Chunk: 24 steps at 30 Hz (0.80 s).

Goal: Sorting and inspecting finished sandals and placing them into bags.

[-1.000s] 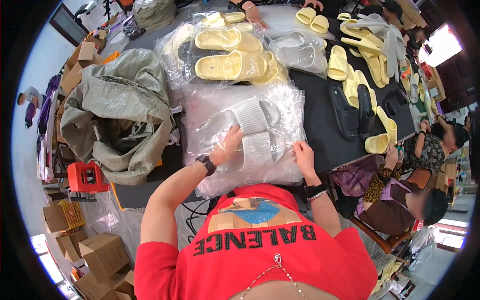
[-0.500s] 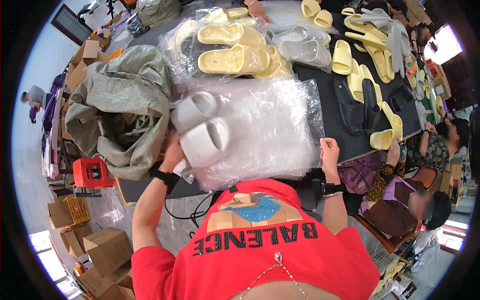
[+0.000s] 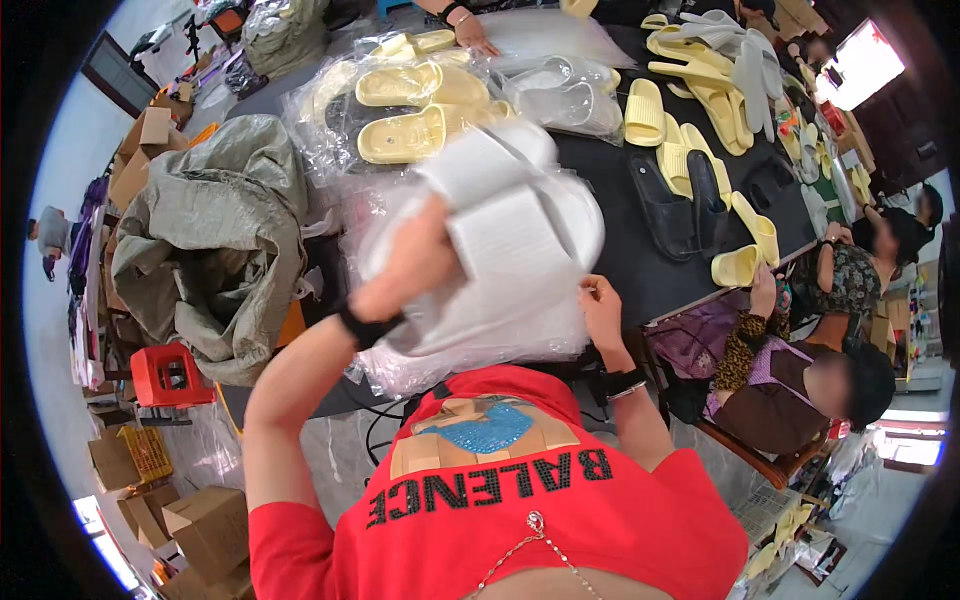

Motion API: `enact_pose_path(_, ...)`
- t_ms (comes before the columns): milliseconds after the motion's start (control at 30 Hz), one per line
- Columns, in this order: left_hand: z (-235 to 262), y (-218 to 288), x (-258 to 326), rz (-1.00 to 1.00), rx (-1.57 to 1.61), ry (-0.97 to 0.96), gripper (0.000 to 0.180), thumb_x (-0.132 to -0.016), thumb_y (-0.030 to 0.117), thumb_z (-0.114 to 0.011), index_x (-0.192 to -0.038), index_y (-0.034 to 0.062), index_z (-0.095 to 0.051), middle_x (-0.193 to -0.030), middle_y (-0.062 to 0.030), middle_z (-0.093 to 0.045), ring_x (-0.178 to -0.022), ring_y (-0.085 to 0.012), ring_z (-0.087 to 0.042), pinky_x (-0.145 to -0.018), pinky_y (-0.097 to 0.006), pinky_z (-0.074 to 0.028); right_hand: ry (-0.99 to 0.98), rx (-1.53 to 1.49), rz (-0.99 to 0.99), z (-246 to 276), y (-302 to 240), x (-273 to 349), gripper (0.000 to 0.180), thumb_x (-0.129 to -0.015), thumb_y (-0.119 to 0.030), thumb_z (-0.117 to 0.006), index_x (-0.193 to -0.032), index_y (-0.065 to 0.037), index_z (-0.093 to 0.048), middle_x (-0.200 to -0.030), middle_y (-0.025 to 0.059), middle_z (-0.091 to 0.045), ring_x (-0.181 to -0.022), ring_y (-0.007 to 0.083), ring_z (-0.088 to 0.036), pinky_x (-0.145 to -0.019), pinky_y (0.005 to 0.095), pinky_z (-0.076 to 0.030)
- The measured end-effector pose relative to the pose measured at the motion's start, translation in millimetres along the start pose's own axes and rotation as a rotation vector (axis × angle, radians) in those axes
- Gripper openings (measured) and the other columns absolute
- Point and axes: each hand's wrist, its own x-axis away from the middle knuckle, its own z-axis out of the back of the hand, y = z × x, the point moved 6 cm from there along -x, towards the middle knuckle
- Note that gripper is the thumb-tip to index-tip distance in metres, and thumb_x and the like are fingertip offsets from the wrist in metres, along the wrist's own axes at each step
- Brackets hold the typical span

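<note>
My left hand point(image 3: 415, 260) is closed around the heel ends of a pair of white slide slippers point(image 3: 520, 235). They are raised close to the camera and slightly blurred. Beneath them lies a stack of clear plastic bags point(image 3: 530, 335), much of it covered by the slippers. At the stack's right edge, my right hand point(image 3: 601, 312) has its fingertips pinched together on a clear plastic bag, whose edge barely shows there. Just beyond the slippers are yellow slippers point(image 3: 405, 133) in clear bags, one pair piled over others.
An open grey-green woven sack point(image 3: 215, 250) slumps at the left, above a red stool point(image 3: 170, 376). Black slippers point(image 3: 668, 205) and loose yellow slippers point(image 3: 735, 110) lie on the dark table point(image 3: 600, 165). A co-worker point(image 3: 800, 390) sits at the right; another person's hand point(image 3: 476, 36) rests at the far side.
My left hand has lifted the white slippers and carried them rightward over the bag stack. My right hand has shifted a little left, still pinched. The whole view has swung slightly.
</note>
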Motion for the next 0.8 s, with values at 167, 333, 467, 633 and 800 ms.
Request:
enact_pose_path(167, -142.8, -73.2, -0.7, -0.11, -0.292, -0.241, 0.028, -0.072, 0.005, -0.052, -0.1, 0.0022, -0.051, -0.098, -0.0148, -0.054, -0.089, -0.0341, -0.058, -0.073, -0.044, -0.049, 0.07, 0.226, 0.127, -16.8, 3.3, 5.4, 0.016, -0.077, -0.003, -0.055, -0.091, 0.001, -0.061, -0.083, 0.0155, -0.059, -0.077, 0.0287, -0.058, -0.069, 0.033, -0.045)
enact_pose_path(333, -106.7, -128.1, 4.1, -0.102, -0.373, -0.044, 0.025, -0.073, 0.003, -0.051, -0.097, 0.0023, -0.054, -0.099, -0.0147, -0.054, -0.088, -0.0329, -0.058, -0.071, -0.044, -0.05, 0.07, 0.298, 0.247, -12.3, -2.7, 7.2, 0.013, -0.077, -0.003, -0.055, -0.088, -0.001, -0.063, -0.086, 0.0149, -0.059, -0.081, 0.029, -0.058, -0.073, 0.0342, -0.045)
enact_pose_path(467, -56.5, -112.9, 5.2, 0.09, -0.499, -0.136, 0.02, -0.068, 0.002, -0.058, -0.089, 0.0007, -0.057, -0.092, -0.0165, -0.058, -0.085, -0.0307, -0.058, -0.068, -0.041, -0.049, 0.018, 0.695, 0.43, -13.8, -5.4, 4.4, 0.013, -0.076, -0.007, -0.055, -0.086, -0.004, -0.063, -0.1, 0.0163, -0.058, -0.093, 0.0342, -0.053, -0.079, 0.0433, -0.042)
enact_pose_path(633, -63.5, -70.5, 28.0, -0.03, -0.273, 0.015, 0.019, -0.065, 0.006, -0.058, -0.083, -0.0004, -0.058, -0.089, -0.0182, -0.056, -0.08, -0.035, -0.059, -0.064, -0.045, -0.048, -0.282, 0.922, 0.659, -59.3, -28.1, 26.4, 0.036, -0.078, -0.035, -0.057, -0.101, -0.007, -0.06, -0.112, 0.015, -0.053, -0.107, 0.0365, -0.044, -0.089, 0.0474, -0.034)
enact_pose_path(800, -123.8, -108.3, 51.6, -0.037, -0.279, -0.038, 0.019, -0.072, 0.011, -0.056, -0.088, 0.0014, -0.053, -0.092, -0.014, -0.052, -0.081, -0.0323, -0.057, -0.064, -0.043, -0.048, -0.447, 1.071, 0.524, -94.7, 12.8, 27.9, 0.113, -0.053, -0.072, -0.062, -0.14, -0.011, -0.025, -0.142, 0.0249, -0.023, -0.134, 0.038, -0.016, -0.105, 0.0599, -0.009)
